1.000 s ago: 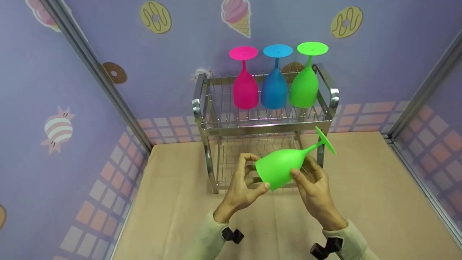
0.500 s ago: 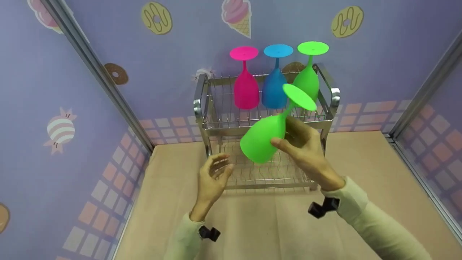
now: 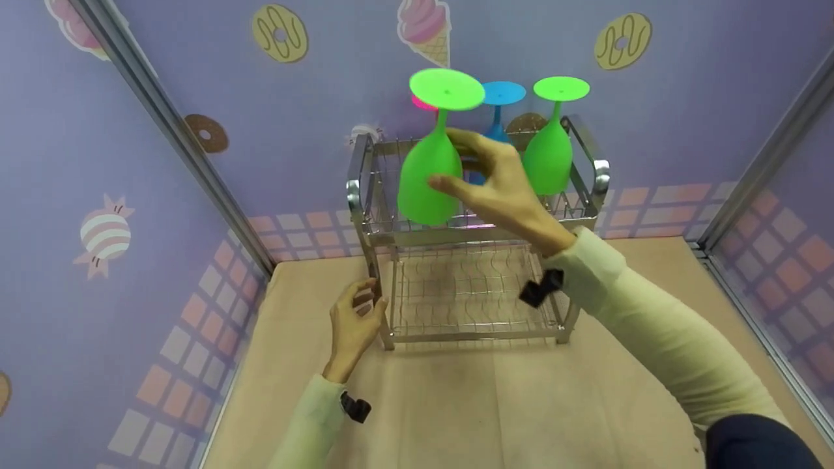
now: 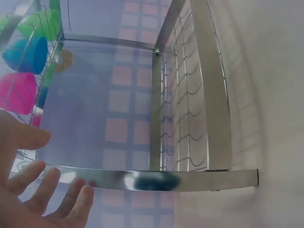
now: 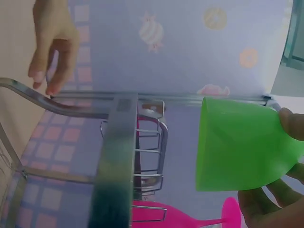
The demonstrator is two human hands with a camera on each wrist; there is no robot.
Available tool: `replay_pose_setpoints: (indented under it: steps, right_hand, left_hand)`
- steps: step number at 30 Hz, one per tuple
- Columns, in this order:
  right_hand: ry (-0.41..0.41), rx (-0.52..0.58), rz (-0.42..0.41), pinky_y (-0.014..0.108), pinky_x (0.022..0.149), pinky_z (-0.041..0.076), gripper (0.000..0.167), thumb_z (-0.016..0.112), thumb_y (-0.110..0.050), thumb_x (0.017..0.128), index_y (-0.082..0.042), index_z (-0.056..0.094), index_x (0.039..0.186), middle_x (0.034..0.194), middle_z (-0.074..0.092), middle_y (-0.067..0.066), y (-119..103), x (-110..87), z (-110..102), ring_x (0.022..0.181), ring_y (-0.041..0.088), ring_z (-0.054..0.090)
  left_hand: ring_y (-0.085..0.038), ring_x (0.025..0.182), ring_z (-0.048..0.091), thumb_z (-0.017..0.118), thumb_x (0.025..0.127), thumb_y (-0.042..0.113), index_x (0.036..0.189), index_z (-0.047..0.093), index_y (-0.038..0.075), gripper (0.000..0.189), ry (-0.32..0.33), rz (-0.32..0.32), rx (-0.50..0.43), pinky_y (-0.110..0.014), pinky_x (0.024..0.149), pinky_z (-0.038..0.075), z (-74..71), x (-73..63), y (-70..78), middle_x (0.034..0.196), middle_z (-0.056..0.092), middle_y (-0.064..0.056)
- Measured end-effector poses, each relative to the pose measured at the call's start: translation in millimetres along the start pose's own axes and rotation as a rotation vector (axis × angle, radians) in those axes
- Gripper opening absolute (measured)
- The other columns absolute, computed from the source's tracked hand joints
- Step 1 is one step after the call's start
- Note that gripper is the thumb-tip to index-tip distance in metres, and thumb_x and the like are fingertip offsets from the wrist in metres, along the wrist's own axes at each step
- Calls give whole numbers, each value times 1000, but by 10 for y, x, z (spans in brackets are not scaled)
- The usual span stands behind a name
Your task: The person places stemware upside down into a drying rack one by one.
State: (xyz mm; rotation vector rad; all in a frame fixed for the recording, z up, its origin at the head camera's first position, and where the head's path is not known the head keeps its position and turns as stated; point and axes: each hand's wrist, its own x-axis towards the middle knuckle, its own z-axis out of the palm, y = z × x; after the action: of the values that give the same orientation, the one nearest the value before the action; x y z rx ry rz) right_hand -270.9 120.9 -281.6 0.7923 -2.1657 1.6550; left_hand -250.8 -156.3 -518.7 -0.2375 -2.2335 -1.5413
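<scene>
My right hand (image 3: pixel 505 189) grips a green plastic goblet (image 3: pixel 427 185) by its bowl, fingers and thumb on opposite sides. The goblet is upside down, its foot uppermost, over the front left of a two-tier metal dish rack (image 3: pixel 482 337). From the right wrist view, the held goblet (image 5: pixel 247 147) is apart from the rack. Loosely bent and holding nothing, my left hand (image 3: pixel 355 326) is beside the rack's left front leg. On the upper tier stand an inverted pink goblet (image 5: pixel 166 216), mostly hidden in the head view, a partly covered blue goblet (image 3: pixel 507 93) and another green goblet (image 3: pixel 548 159).
The rack's lower wire tier (image 3: pixel 469 280) sits below the goblets. Beige cloth (image 3: pixel 449 410) covers the table. Patterned purple walls (image 3: pixel 313 98) enclose the back and sides, with metal posts (image 3: pixel 176 130) at the corners.
My left hand has let go of the held goblet and drawn left. My right hand has raised that goblet up and left to the upper tier, turning it from tilted to nearly upright, foot up.
</scene>
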Motion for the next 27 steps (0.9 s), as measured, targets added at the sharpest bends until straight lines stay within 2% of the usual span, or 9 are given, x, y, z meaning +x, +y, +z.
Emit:
replay_pose_setpoints:
  steps: [8, 12, 16, 20, 27]
  right_hand:
    - [-21, -82, 58, 35, 108, 59, 70, 83, -20, 94, -3, 53, 154, 147, 66, 13, 31, 502, 195, 129, 27, 69]
    - [-42, -118, 63, 35, 108, 59, 65, 82, -19, 96, -3, 55, 153, 147, 66, 12, 85, 660, 307, 129, 27, 69]
    - [-56, -146, 75, 32, 107, 59, 60, 80, -16, 97, -3, 56, 151, 146, 66, 12, 169, 769, 423, 130, 25, 69]
    - [-67, -199, 69, 31, 109, 58, 59, 78, -14, 98, -1, 54, 151, 146, 65, 13, 254, 832, 537, 131, 23, 66]
    - [-54, -293, 116, 38, 114, 55, 64, 75, -9, 99, -5, 48, 157, 147, 60, 12, 382, 909, 659, 138, 23, 58]
  left_hand:
    - [-47, 106, 73, 79, 92, -4, 128, 69, -7, 38, 54, -12, -3, -58, 91, 65, 30, 62, -135, 129, 71, -26]
    - [-46, 106, 74, 77, 92, -5, 130, 68, -7, 39, 38, -37, -18, -56, 91, 66, 53, 88, -181, 129, 69, -27]
    - [-43, 105, 76, 77, 93, -5, 129, 69, -4, 37, 29, -57, -8, -53, 89, 67, 60, 117, -225, 127, 71, -26]
    - [-42, 98, 77, 77, 92, -7, 123, 72, -1, 32, 61, -53, 18, -51, 84, 68, 44, 158, -256, 122, 73, -24]
    - [-43, 97, 78, 76, 93, -8, 120, 72, 1, 29, 55, -63, 32, -53, 83, 68, 61, 202, -293, 119, 74, -23]
